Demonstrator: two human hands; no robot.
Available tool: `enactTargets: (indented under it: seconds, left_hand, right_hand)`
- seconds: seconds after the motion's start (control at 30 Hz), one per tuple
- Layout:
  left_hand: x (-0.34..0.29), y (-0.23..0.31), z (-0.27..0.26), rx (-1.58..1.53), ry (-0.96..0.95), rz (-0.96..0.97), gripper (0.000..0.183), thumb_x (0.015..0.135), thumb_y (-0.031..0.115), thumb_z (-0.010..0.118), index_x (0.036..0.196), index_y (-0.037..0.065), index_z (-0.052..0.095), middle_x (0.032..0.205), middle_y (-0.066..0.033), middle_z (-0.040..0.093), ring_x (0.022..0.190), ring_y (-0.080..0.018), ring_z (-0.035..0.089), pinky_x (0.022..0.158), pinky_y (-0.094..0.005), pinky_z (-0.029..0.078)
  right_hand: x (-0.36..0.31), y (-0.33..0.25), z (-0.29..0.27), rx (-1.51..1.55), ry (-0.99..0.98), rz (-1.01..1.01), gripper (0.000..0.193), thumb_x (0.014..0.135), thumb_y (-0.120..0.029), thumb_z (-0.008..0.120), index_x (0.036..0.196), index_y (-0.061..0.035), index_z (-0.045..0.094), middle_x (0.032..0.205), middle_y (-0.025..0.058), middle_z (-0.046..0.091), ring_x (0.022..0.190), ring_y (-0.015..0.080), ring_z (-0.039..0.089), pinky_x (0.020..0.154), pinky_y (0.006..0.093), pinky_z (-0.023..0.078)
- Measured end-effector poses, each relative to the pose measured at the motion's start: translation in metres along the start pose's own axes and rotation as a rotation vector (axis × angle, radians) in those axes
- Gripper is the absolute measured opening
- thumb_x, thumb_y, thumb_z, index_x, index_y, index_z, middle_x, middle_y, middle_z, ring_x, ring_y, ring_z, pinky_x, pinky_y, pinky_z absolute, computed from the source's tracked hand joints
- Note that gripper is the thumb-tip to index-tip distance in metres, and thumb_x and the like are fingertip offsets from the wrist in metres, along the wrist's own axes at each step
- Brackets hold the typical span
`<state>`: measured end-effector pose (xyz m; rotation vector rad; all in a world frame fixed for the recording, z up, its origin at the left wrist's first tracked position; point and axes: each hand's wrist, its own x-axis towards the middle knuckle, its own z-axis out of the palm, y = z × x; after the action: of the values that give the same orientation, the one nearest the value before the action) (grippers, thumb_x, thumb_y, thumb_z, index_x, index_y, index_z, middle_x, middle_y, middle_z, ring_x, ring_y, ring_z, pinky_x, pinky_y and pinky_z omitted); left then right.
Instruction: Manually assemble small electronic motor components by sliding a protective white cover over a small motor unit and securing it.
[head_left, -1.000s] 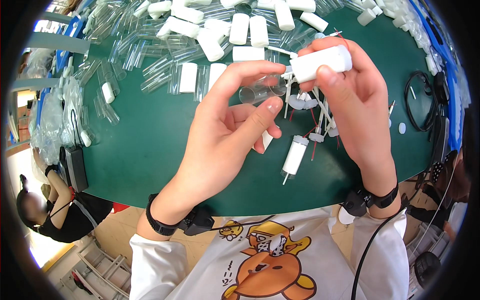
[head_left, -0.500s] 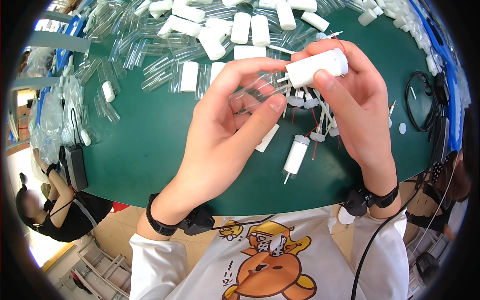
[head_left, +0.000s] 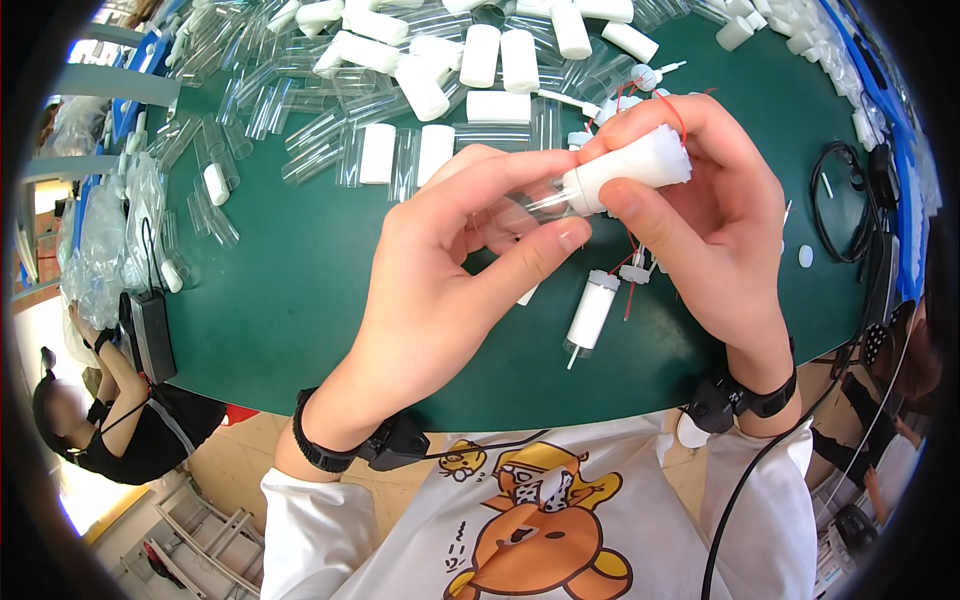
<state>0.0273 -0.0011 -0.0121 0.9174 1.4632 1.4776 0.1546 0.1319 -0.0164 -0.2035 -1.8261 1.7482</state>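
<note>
My left hand (head_left: 430, 270) is closed around a clear plastic tube (head_left: 545, 203), thumb below and fingers above. In my right hand (head_left: 725, 230), thumb and fingers pinch a white foam-like cylinder (head_left: 635, 172) with a whitish cap and a thin red wire at its right end. The cylinder's left end meets the tube's mouth and appears to sit just inside it. Below them on the green table lies a tube-and-cylinder assembly (head_left: 593, 312) with a grey cap and a protruding white stem. Capped stems with red wires (head_left: 635, 272) lie beside it, partly hidden by my right hand.
Loose white cylinders (head_left: 420, 88) and clear tubes (head_left: 320, 140) are heaped along the far side of the green table (head_left: 270, 320). A black cable (head_left: 828, 215) curls at the right, near a small white disc (head_left: 806, 257). Another person (head_left: 130, 410) sits at the left.
My hands have come together, and the white cylinder's left end has met the clear tube's mouth. The cylinder has moved down slightly and tilted more.
</note>
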Motion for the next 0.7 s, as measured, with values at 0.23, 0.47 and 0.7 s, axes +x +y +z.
enactTargets:
  seconds: [0.23,0.47,0.7]
  left_hand:
    - [-0.002,0.002,-0.003,-0.196,-0.075,0.042,0.036,0.076,-0.007,0.067,0.111,-0.006,0.059,0.096,-0.0079,0.057,0.084,-0.0126,0.06,0.074,-0.0225,0.049]
    - [-0.002,0.001,-0.001,-0.204,-0.068,0.016,0.042,0.075,0.001,0.069,0.114,-0.005,0.056,0.1,-0.0101,0.057,0.09,-0.0144,0.058,0.071,-0.0251,0.048]
    - [-0.003,0.013,0.001,-0.55,-0.409,-0.268,0.036,0.089,0.021,0.049,0.119,0.0,0.047,0.093,-0.0052,0.056,0.079,-0.0088,0.049,0.065,-0.0224,0.04]
  right_hand:
    - [0.0,-0.006,0.0,0.061,-0.045,0.032,0.027,0.073,0.0,0.067,0.097,-0.0002,0.055,0.096,0.0089,0.056,0.088,0.0165,0.055,0.077,0.0269,0.044]
    - [-0.001,-0.003,0.002,0.08,-0.073,0.102,0.03,0.068,-0.008,0.074,0.092,-0.0019,0.057,0.097,0.0066,0.051,0.089,0.0146,0.048,0.076,0.0253,0.038]
    - [0.0,-0.016,0.001,0.264,-0.128,0.326,0.033,0.069,-0.009,0.073,0.097,0.0008,0.059,0.103,0.0108,0.05,0.092,0.0183,0.05,0.078,0.0285,0.041]
